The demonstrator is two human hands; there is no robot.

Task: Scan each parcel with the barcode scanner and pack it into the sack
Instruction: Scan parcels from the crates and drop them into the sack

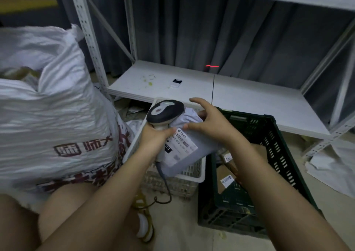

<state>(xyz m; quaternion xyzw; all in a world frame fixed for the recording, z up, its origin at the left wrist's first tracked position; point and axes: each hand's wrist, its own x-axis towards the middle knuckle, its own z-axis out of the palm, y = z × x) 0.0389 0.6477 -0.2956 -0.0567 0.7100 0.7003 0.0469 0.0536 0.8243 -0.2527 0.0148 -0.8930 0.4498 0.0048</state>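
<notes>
My left hand (153,137) grips the handle of a grey and black barcode scanner (165,111), whose head points away towards the shelf. A red scan line (212,65) falls on the curtain behind the shelf. My right hand (209,120) holds the top of a grey soft parcel (194,150) with a white barcode label facing up, just to the right of the scanner. Both sit above a white basket (192,175). A big white woven sack (57,112) with red print stands at the left, its mouth open at the top.
A dark green crate (269,135) at the right holds brown cardboard parcels (228,177). A low white metal shelf (249,99) with a small black and white item (176,82) runs behind. The scanner cable (167,185) trails to the floor. My knees are at the bottom left.
</notes>
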